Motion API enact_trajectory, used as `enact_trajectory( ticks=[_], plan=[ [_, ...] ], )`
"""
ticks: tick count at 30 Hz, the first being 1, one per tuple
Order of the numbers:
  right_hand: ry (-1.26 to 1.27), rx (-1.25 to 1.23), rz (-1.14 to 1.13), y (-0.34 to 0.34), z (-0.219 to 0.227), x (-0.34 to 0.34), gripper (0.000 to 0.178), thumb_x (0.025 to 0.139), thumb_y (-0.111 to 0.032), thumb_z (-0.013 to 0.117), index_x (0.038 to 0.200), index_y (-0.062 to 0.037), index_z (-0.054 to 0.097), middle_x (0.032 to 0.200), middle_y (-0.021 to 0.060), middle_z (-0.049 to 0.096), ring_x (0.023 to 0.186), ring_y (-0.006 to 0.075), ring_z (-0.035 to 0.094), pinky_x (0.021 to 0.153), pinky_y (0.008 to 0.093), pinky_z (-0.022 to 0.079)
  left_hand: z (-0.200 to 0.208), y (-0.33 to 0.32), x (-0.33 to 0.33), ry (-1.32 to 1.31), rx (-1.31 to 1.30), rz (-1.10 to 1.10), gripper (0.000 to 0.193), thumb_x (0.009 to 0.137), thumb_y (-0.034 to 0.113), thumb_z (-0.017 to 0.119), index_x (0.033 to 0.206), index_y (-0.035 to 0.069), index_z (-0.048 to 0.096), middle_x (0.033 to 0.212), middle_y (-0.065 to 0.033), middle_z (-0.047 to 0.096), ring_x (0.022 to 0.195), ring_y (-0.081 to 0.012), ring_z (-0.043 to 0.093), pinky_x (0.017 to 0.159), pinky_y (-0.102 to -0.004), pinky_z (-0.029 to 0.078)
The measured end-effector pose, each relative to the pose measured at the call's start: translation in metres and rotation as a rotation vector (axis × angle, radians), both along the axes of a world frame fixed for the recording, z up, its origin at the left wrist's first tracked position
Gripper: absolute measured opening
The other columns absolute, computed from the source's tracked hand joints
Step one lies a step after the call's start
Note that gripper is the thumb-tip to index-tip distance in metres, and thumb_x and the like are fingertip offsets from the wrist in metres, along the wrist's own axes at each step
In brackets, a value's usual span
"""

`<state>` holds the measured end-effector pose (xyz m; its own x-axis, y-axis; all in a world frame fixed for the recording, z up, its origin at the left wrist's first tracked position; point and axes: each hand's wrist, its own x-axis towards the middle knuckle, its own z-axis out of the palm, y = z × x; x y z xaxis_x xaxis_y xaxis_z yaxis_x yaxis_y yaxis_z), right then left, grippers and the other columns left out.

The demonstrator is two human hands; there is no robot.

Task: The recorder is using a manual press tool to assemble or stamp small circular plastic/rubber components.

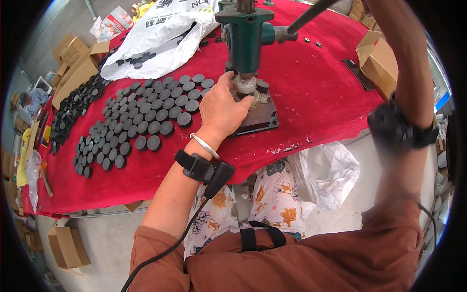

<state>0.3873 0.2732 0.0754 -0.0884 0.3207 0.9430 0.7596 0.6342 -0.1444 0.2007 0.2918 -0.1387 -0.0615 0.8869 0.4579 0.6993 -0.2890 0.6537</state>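
Observation:
My left hand reaches to the foot of a green hand press, its thumb and forefinger curled around the spot under the ram. A clear, plastic-looking tip on the ram sits between them. What the fingers grip is hidden, and the other fingers are partly covered. Beside the tip is a black round piece, above the dark base plate. My right arm is raised along the right side; its hand is beyond the upper edge. The press's lever also runs out of the picture there.
Many black discs stand in rows on the red cloth left of the press. Farther left lies a heap of small black parts. Behind is a white sack. A phone and a cardboard box are at right.

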Motion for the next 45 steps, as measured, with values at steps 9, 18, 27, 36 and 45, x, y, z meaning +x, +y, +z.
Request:
enact_trajectory(
  ticks=[9, 18, 27, 36, 45],
  plan=[
    [-0.005, -0.18, 0.153, -0.08, -0.114, 0.023, 0.004, 0.092, 0.003, 0.047, 0.094, 0.0, 0.049, 0.105, 0.0208, 0.064, 0.06, 0.0028, 0.049, 0.054, 0.018, 0.041, -0.003, -0.022, -0.025, -0.104, 0.151, -0.028, 0.057, 0.069, 0.016, 0.075, 0.119, -0.003, 0.054, 0.1, -0.0123, 0.066, 0.073, -0.0178, 0.06, 0.069, -0.0295, 0.051],
    [0.193, -0.114, 0.278, -0.083, -0.166, 0.022, 0.014, 0.083, 0.009, 0.052, 0.094, 0.0037, 0.046, 0.11, 0.027, 0.059, 0.09, 0.0186, 0.061, 0.075, 0.0244, 0.048, 0.007, -0.026, -0.062, 0.488, -0.037, 0.172, 0.041, 0.075, 0.027, 0.072, 0.106, 0.003, 0.064, 0.101, -0.0145, 0.061, 0.093, -0.0283, 0.061, 0.079, -0.0394, 0.05],
    [-0.076, -0.065, -0.113, -0.049, -0.044, 0.018, 0.02, 0.094, -0.014, 0.054, 0.089, 0.0027, 0.065, 0.062, 0.0006, 0.054, 0.049, 0.0007, 0.04, 0.048, 0.0162, 0.03, 0.005, -0.02, -0.066, 0.718, -0.043, 0.143, 0.038, 0.077, 0.031, 0.07, 0.101, 0.003, 0.066, 0.1, -0.0117, 0.059, 0.093, -0.0278, 0.059, 0.078, -0.0396, 0.049],
    [0.003, 0.07, 0.206, 0.006, 0.002, -0.002, 0.015, 0.083, -0.01, 0.052, 0.075, -0.0001, 0.058, 0.06, 0.0046, 0.057, 0.051, 0.0089, 0.053, 0.044, 0.023, 0.041, 0.014, -0.018, -0.026, 0.242, -0.046, -0.142, 0.041, 0.076, 0.027, 0.07, 0.102, -0.004, 0.064, 0.103, -0.019, 0.061, 0.092, -0.0327, 0.058, 0.082, -0.0398, 0.046],
    [-0.008, 0.14, -0.024, -0.009, -0.005, -0.015, 0.016, 0.084, -0.011, 0.052, 0.076, 0.0017, 0.059, 0.06, 0.0056, 0.057, 0.047, 0.0091, 0.052, 0.041, 0.0214, 0.04, 0.006, 0.002, -0.002, 0.191, -0.019, -0.062, 0.045, 0.075, 0.033, 0.071, 0.102, -0.003, 0.065, 0.102, -0.02, 0.06, 0.095, -0.0326, 0.058, 0.084, -0.041, 0.046]
  ],
)
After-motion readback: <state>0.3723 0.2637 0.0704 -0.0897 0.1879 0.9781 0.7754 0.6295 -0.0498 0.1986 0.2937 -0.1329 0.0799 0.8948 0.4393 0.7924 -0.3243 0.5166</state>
